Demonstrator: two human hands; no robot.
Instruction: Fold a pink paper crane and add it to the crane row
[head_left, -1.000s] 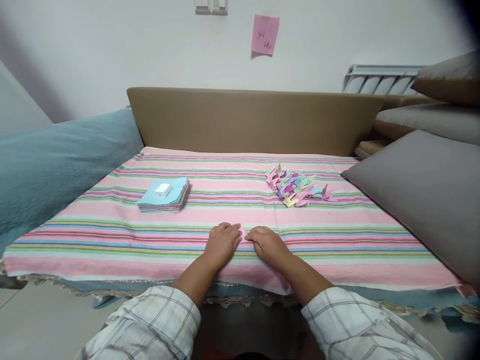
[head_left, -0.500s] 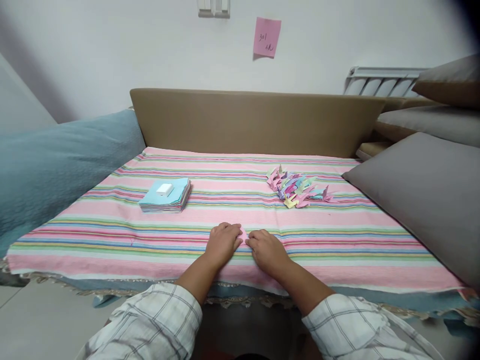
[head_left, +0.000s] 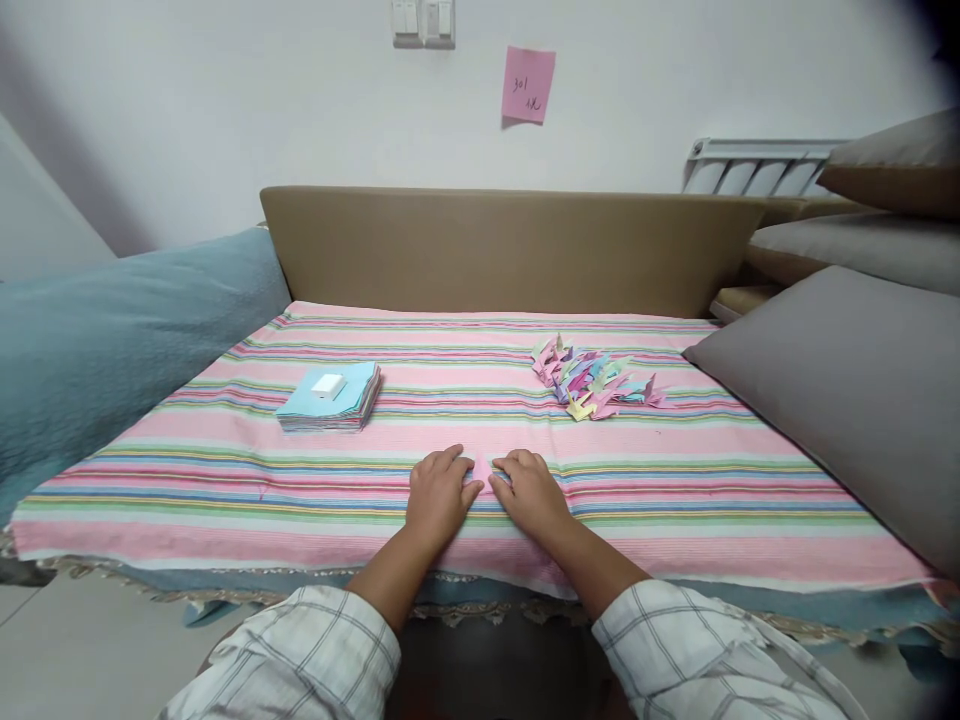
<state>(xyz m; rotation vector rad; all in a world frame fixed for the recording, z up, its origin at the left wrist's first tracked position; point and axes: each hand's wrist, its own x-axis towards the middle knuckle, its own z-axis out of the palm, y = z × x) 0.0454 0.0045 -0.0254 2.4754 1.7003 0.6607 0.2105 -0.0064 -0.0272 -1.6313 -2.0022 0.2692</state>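
A small piece of folded pink paper [head_left: 482, 470] lies on the striped cloth, between my two hands. My left hand [head_left: 436, 490] has its thumb and fingertips closed at the paper's left edge. At the right edge, the thumb and fingers of my right hand [head_left: 529, 492] pinch it. The fingers partly hide the paper's folds. Beyond my right hand is a heap of folded paper cranes [head_left: 592, 380] in pink, purple, green, yellow and blue. To the far left sits a stack of square paper sheets [head_left: 356, 400], blue on top, with a small white block [head_left: 328, 386] on it.
The striped cloth [head_left: 465, 345] covers the seat before me, against a brown backrest [head_left: 510, 250]. Grey cushions [head_left: 840, 390] pile up at the right; a blue covered armrest [head_left: 135, 340] borders the left. A pink note [head_left: 528, 85] sticks to the wall.
My left fingers have drawn back slightly to the left, baring more of the pink paper. The right fingers have shifted a little on its edge. The view has tilted slightly upward.
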